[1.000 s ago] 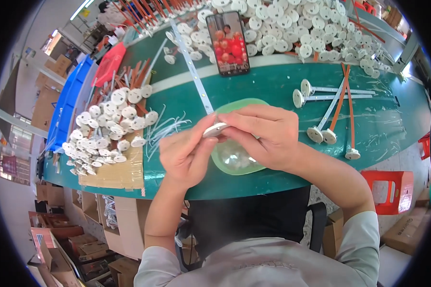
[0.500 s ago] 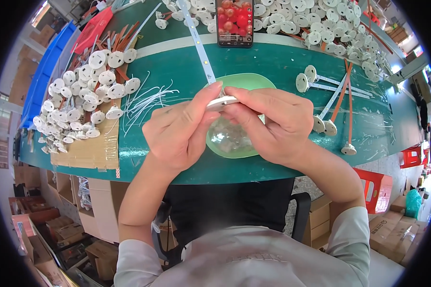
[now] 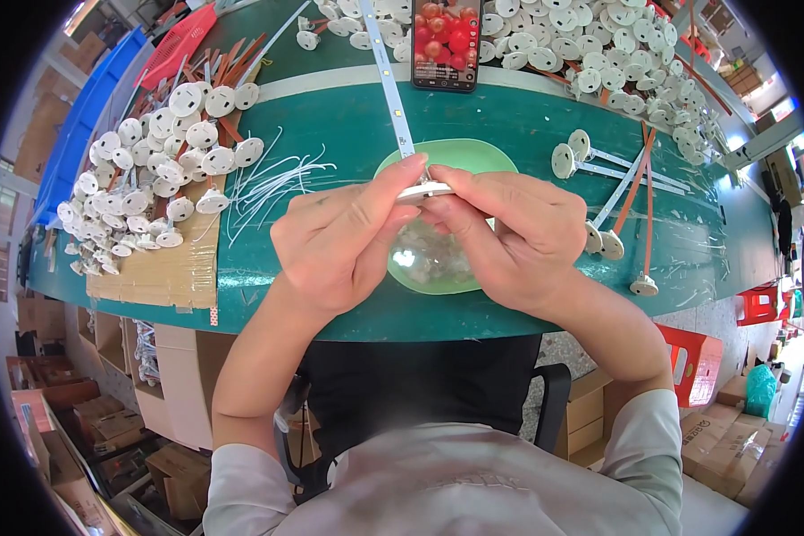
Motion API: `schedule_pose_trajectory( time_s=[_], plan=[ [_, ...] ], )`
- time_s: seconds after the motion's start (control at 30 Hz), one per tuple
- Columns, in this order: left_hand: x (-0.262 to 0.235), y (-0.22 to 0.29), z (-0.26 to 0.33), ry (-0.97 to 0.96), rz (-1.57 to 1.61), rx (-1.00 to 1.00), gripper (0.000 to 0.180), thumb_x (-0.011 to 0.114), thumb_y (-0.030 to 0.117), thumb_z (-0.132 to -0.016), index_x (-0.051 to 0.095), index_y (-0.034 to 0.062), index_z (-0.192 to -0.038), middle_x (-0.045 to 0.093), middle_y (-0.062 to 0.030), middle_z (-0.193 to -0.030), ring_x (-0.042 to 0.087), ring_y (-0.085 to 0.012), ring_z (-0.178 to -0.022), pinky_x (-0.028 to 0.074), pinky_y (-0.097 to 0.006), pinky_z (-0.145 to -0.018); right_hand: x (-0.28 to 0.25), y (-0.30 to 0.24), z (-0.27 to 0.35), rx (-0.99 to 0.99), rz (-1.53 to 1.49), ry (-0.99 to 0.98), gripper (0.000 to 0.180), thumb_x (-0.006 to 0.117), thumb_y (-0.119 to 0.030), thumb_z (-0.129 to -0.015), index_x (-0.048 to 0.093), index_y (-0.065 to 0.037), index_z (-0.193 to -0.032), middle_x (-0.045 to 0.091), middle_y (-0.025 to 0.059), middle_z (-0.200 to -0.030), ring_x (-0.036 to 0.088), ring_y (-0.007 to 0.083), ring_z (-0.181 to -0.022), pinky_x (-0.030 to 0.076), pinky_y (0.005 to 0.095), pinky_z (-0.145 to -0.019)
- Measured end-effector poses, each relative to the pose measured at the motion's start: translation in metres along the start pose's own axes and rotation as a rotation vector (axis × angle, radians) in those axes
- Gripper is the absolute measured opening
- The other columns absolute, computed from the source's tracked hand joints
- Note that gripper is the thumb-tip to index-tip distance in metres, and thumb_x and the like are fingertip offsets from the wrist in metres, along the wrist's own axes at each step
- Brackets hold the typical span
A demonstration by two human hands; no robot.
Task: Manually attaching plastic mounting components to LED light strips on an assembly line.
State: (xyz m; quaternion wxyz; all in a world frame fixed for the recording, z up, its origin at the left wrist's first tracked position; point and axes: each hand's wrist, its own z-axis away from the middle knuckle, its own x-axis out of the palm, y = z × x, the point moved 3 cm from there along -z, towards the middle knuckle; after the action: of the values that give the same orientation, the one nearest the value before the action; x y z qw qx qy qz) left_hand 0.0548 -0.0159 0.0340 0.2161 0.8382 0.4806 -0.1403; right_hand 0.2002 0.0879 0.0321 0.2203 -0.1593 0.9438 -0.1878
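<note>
The fingers of my left hand [image 3: 335, 246] and right hand [image 3: 527, 228] pinch 1 white disc [image 3: 422, 191] between them, tilted nearly edge-on. Just beyond it, a pale strip [image 3: 388, 85] dotted with small yellow squares runs away from me. The disc is above a light-green bowl [image 3: 487, 157] on the green desk [image 3: 509, 116]. To my left, disc-ended pieces [image 3: 143, 174] crowd a cardboard sheet [image 3: 174, 272] beside white wires [image 3: 272, 186]. To my right lie 5 disc-tipped strips [image 3: 630, 192]. Ahead is a phone [image 3: 445, 49].
</note>
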Motion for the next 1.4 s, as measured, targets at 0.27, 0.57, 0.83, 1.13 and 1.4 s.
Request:
schedule_pose_trajectory(
  time_s=[0.27, 0.57, 0.83, 1.13, 1.4],
  plan=[
    [0.000, -0.002, 0.001, 0.001, 0.080, 0.001, 0.039, 0.077, 0.001, -0.081, 0.070, -0.0048, -0.120, 0.074, -0.0157, -0.081, 0.071, -0.0229, -0.064, 0.057, -0.028, -0.059, -0.001, -0.001, 0.000, -0.028, -0.027, 0.013, 0.027, 0.078, 0.004, -0.081, 0.075, 0.003, -0.108, 0.077, 0.0106, -0.082, 0.071, 0.0149, -0.065, 0.052, 0.0226, -0.057],
    [0.007, -0.007, 0.003, 0.209, -0.201, 0.119, 0.023, 0.076, 0.004, -0.080, 0.065, -0.0053, -0.097, 0.067, -0.0137, -0.077, 0.067, -0.0244, -0.060, 0.054, -0.031, -0.054, -0.005, 0.003, -0.009, -0.155, 0.207, 0.110, 0.027, 0.082, 0.002, -0.078, 0.075, 0.002, -0.104, 0.077, 0.0113, -0.085, 0.071, 0.0158, -0.066, 0.054, 0.0241, -0.057],
    [0.017, -0.003, 0.006, 0.126, -0.308, 0.210, 0.014, 0.071, 0.000, -0.072, 0.060, -0.0004, -0.081, 0.053, -0.0047, -0.061, 0.051, -0.0177, -0.045, 0.040, -0.028, -0.041, 0.002, 0.002, -0.006, -0.265, 0.295, 0.071, 0.027, 0.082, 0.003, -0.075, 0.075, 0.001, -0.101, 0.075, 0.0122, -0.081, 0.069, 0.0197, -0.061, 0.054, 0.0259, -0.054],
    [0.019, 0.001, 0.005, 0.114, -0.444, 0.211, 0.011, 0.067, -0.004, -0.071, 0.058, 0.0002, -0.076, 0.047, -0.0023, -0.057, 0.046, -0.0149, -0.043, 0.039, -0.027, -0.041, 0.005, 0.003, -0.004, -0.257, 0.280, 0.073, 0.027, 0.082, 0.003, -0.074, 0.075, 0.000, -0.101, 0.074, 0.0113, -0.080, 0.068, 0.0201, -0.060, 0.053, 0.0260, -0.053],
    [0.021, 0.000, 0.005, 0.089, -0.469, 0.225, 0.013, 0.065, -0.006, -0.068, 0.057, 0.0004, -0.075, 0.043, -0.0015, -0.057, 0.046, -0.0141, -0.044, 0.039, -0.027, -0.041, 0.005, 0.004, -0.003, -0.220, 0.271, 0.066, 0.027, 0.082, 0.003, -0.074, 0.076, -0.001, -0.100, 0.075, 0.0116, -0.083, 0.070, 0.0198, -0.062, 0.053, 0.0261, -0.053]
  ],
)
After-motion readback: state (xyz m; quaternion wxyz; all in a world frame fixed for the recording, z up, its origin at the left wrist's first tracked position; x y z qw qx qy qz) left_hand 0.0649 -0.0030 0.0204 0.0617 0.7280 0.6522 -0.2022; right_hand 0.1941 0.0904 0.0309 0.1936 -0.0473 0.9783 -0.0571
